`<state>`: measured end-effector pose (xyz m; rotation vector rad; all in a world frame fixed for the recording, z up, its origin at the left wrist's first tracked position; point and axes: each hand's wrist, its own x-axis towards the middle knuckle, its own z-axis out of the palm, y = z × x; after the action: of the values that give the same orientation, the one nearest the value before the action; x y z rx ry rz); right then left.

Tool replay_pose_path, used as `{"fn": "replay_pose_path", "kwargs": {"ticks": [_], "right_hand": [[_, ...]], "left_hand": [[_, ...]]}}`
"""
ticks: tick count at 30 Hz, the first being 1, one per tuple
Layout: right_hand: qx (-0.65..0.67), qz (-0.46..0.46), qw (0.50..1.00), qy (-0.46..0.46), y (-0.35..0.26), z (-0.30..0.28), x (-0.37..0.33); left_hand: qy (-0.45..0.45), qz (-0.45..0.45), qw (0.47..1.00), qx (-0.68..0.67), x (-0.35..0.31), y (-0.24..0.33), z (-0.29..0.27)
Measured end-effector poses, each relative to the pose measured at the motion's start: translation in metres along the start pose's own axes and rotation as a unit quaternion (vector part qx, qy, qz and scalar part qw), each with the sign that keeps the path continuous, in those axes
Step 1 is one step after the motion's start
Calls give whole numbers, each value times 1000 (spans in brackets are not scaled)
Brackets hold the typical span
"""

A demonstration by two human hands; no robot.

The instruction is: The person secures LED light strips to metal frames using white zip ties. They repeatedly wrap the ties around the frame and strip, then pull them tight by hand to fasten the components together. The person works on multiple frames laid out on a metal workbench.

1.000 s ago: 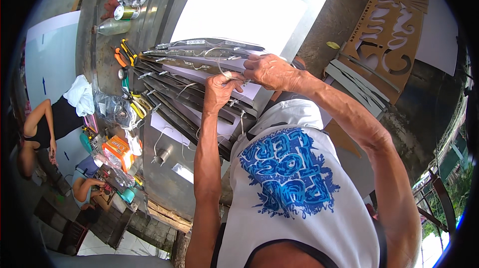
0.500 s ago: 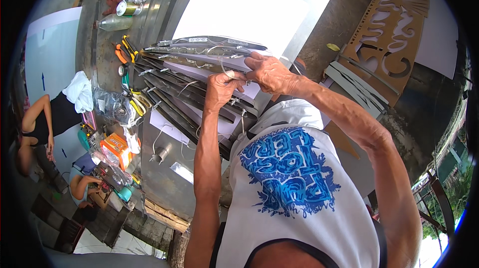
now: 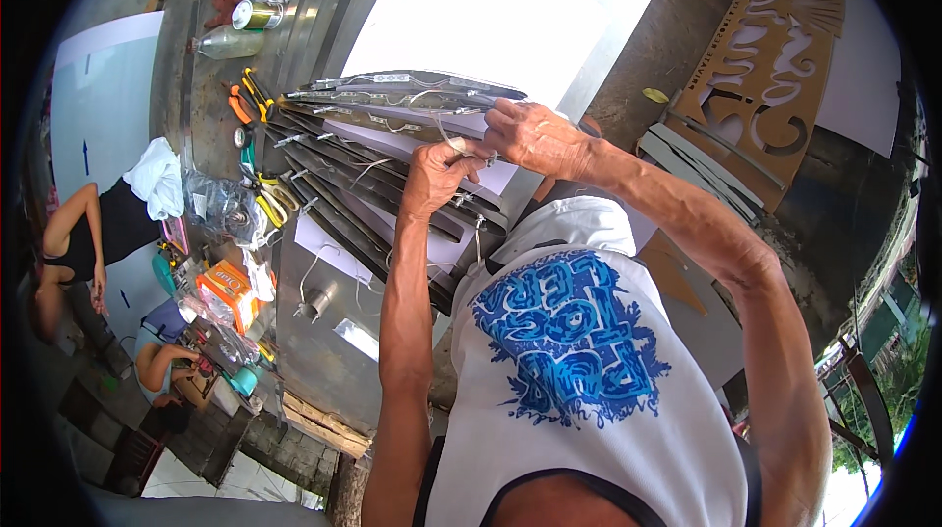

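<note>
Well, the grey metal counter (image 3: 329, 360) is stretching beneath it all, with a big white sheet (image 3: 476, 22) lying across its far part. Over to the right, a brown cut-out board (image 3: 824, 46) is resting away from the counter. Now the centre: long dark strips (image 3: 345, 156) are fanning out across the counter, their narrow end pointing left and their wider end sitting close to the person's body. Both hands are working right over that wider end, almost touching. The left hand (image 3: 435, 174) is pinching with thumb and fingers drawn together, the thin pale wire (image 3: 439, 125) looping down into its grip. The right hand (image 3: 535, 139) is curling inward just beside it; its fingertips are hiding, so I cannot tell how tightly they are closing or on what. Leftward, an orange box (image 3: 229, 293), a clear bottle (image 3: 231, 42), orange-handled pliers (image 3: 238, 105) and a can (image 3: 257, 16) are lying about.
</note>
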<state>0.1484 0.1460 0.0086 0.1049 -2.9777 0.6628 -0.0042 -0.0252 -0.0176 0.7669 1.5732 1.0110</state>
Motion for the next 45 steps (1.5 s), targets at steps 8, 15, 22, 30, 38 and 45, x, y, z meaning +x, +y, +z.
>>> {"fn": "replay_pose_path", "kwargs": {"ticks": [8, 15, 22, 30, 38, 45], "right_hand": [[50, 38, 998, 27, -6, 17, -4], [61, 49, 997, -27, 4, -3, 0], [52, 30, 997, -38, 5, -4, 0], [38, -20, 999, -2, 6, 1, 1], [-15, -62, 998, 19, 4, 2, -1], [-55, -68, 996, 9, 2, 4, -4]], "left_hand": [[-15, -14, 999, 25, -1, 3, -1], [2, -23, 1000, 13, -7, 17, 6], [17, 62, 989, 131, -8, 15, 10], [11, 38, 980, 197, -1, 7, 8], [25, 135, 968, 208, 2, 13, 11], [37, 136, 971, 191, 4, -2, 13]]}}
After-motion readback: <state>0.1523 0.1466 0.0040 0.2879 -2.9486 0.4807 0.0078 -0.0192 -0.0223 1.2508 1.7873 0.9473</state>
